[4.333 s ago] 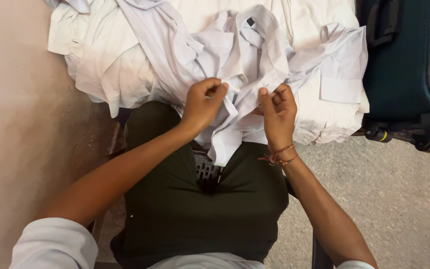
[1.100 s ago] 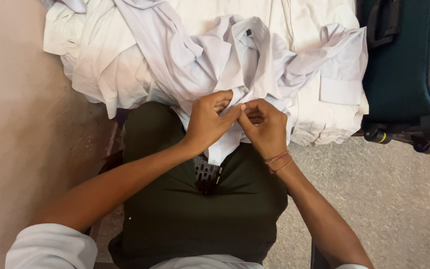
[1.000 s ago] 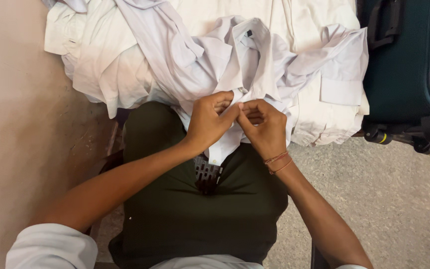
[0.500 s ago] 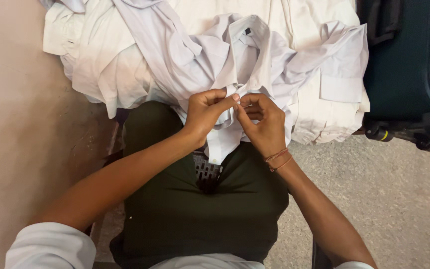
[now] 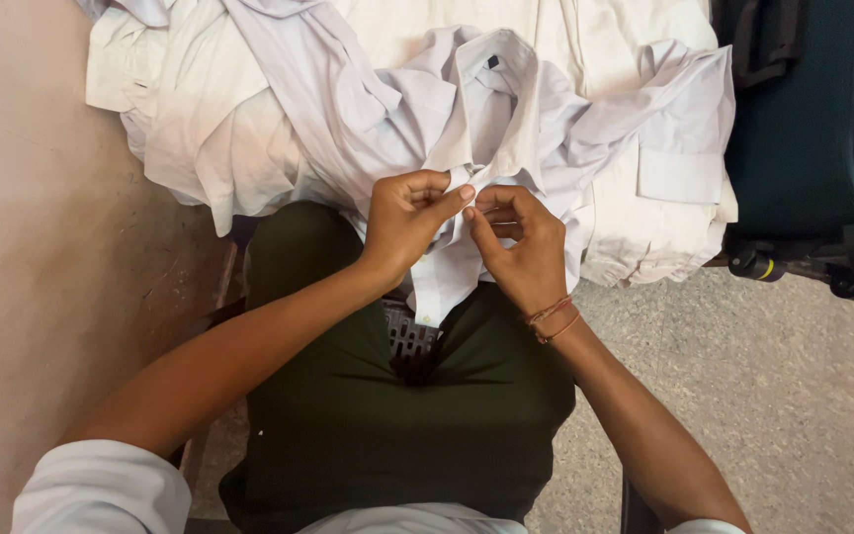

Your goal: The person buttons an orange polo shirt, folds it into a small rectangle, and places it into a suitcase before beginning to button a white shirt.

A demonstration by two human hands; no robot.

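White shirt [image 5: 486, 109] lies crumpled on the near edge of a pile of white clothes [image 5: 249, 109], collar twd the far side, front placket running down twd the person's lap; long axis far-to-near, hem hanging over the dark green trousers [image 5: 397, 415]. Small black square label [image 5: 492, 61] inside the collar, at the shirt's far end. Left hand [image 5: 405, 222] & right hand [image 5: 518, 242] meet at the placket just below the collar: thumb & forefinger of each pinched shut on the fabric edge, tips nearly touching. Red thread bracelet [image 5: 554, 318] on right wrist. Black slotted chair seat [image 5: 409, 341] shows btwn the thighs. Dark teal wheeled suitcase [image 5: 793, 129] stands at the pile's right edge, lid shut, contents not visible.
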